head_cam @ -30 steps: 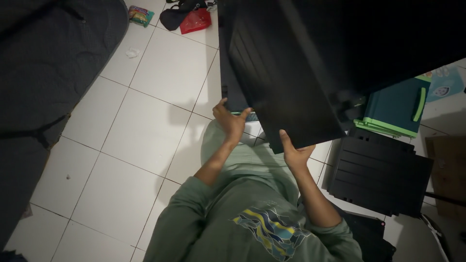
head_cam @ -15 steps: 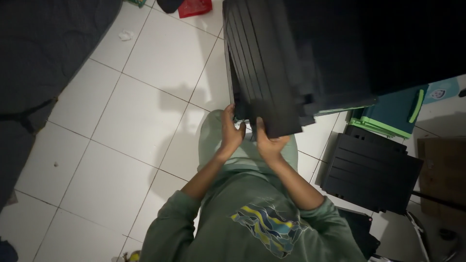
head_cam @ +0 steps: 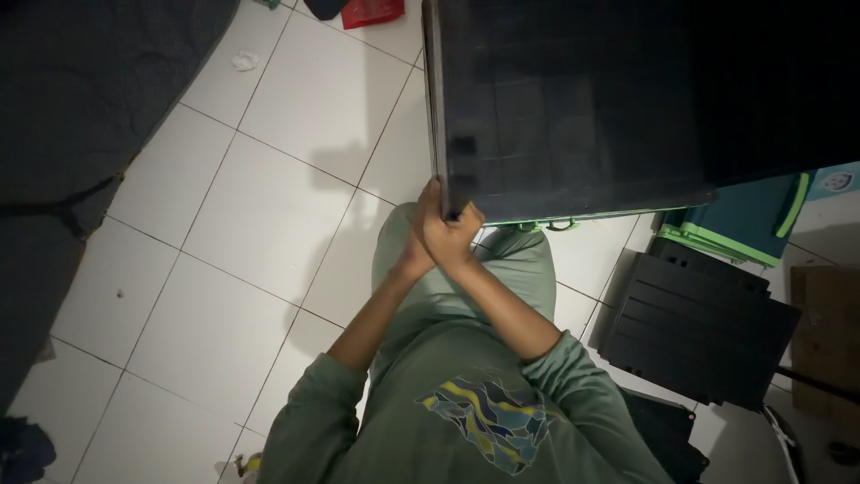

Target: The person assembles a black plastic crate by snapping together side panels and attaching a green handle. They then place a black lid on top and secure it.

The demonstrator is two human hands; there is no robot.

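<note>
Both hands are now meeting at one spot, the lower left corner of the big black panel (head_cam: 573, 108), which is filling the upper right of the view from about 12 to 3 o'clock. A second ago they were spread apart along its bottom edge; half a second ago they were drawing together; now they are overlapping. The right hand (head_cam: 454, 235) is curling its fingers up over the corner, closed on the panel edge. The left hand (head_cam: 419, 251) is pressing against it from the 9 o'clock side, mostly hidden beneath, so I cannot tell how firmly it is gripping.

The panel itself is also turning: its ribbed face was showing at a slant before, and now a flatter, gridded face is facing the camera, squared up and held off the floor (head_cam: 269, 161). That reads as the person steadying or re-gripping the piece at its corner.

At 3 to 4 o'clock a second ribbed black panel (head_cam: 699, 323) is lying on the tiles, with a green and teal box (head_cam: 743, 224) just above it. A red bag (head_cam: 372, 11) is sitting at 12 o'clock.
</note>
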